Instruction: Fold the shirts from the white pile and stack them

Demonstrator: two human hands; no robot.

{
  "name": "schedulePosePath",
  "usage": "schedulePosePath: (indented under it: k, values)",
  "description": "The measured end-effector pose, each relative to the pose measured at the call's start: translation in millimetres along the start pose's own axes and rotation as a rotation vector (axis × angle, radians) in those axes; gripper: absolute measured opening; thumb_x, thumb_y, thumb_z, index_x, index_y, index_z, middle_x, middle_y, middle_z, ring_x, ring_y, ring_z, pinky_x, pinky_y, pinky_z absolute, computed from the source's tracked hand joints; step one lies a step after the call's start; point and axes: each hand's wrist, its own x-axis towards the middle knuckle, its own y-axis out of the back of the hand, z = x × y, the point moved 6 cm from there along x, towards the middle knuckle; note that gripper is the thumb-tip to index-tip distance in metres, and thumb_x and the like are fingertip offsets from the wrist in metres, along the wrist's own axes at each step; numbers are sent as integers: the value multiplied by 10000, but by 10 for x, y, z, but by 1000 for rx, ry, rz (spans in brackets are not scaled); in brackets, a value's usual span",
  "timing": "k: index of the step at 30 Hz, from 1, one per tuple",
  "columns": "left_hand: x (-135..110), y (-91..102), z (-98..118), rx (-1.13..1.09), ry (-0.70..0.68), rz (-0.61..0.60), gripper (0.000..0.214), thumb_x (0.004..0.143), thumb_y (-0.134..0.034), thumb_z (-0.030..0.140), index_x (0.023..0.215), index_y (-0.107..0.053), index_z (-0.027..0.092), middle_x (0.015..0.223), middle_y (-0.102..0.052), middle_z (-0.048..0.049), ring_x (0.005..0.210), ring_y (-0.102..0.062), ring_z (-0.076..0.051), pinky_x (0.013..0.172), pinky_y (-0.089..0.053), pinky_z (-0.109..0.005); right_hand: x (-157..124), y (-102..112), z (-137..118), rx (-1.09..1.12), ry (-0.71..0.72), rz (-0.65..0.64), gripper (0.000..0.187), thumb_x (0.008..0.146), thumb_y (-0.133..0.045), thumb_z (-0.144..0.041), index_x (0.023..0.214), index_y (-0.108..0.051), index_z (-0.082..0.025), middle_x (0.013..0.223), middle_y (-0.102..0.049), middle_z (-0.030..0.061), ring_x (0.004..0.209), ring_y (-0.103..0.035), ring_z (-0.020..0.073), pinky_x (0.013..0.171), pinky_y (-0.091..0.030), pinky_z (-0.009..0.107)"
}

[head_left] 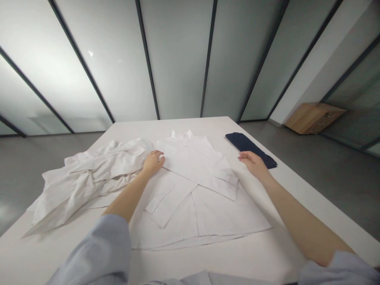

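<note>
Lying left of the hands: a crumpled white garment [80, 182] on the white counter [208, 261].
Left hand [152, 163]: loosely curled, resting on the shirt's edge, gripping nothing.
Between the hands: a folded white shirt [192, 209], collar pointing away, one sleeve folded across.
Right hand [252, 164]: open, fingers extended, empty.
Beyond the right hand: folded navy cloth [245, 143], just beside the fingers.
</note>
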Motion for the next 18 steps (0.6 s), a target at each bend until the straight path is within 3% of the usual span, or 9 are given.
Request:
schedulePosePath:
  k: [4, 8, 11, 14, 18]
  values:
    - [-48, -323, 316, 95, -68, -184, 555, 921, -372, 466, 1392, -456, 186, 1463, -439, -119, 1345, -389, -284, 1081, -320, -425, 41, -772, -308, -232, 175, -231, 394, 840, -504, -307, 1218, -572, -217, 1214, -644, 107, 1080, -623, 229, 919, -497, 395]
    - [-108, -511, 394, 142, -74, -294, 598, 950, -276, 518, 1473, -333, 233, 1557, -279, -104, 1428, -244, -287, 1131, -214, -462, 16, -1378, -343, -607, 258, -458, 527, 894, -472, -410, 1365, -488, -175, 1482, -407, 136, 1374, -358, 268, 1109, -316, 412]
    - [-147, -529, 375, 139, -51, -344, 620, 950, -232, 550, 1498, -270, 264, 1581, -207, -102, 1445, -183, -310, 1123, -186, -538, -26, -1492, -243, -778, 242, -491, 564, 926, -408, -481, 1400, -452, -179, 1521, -341, 137, 1402, -297, 296, 1129, -260, 452]
    - [-203, -502, 357, 135, 24, -364, 645, 932, -237, 595, 1500, -257, 290, 1587, -177, -115, 1443, -153, -361, 1082, -197, -619, -152, -1435, -223, -833, 253, -434, 549, 942, -374, -493, 1401, -445, -201, 1519, -346, 135, 1394, -310, 305, 1113, -265, 483]
    - [-222, -419, 388, 111, 35, -343, 665, 900, -317, 629, 1439, -383, 245, 1526, -324, -155, 1384, -301, -378, 1040, -292, -584, -317, -1292, -337, -866, 277, -402, 510, 935, -398, -511, 1310, -535, -194, 1429, -469, 166, 1299, -440, 315, 1043, -336, 464]
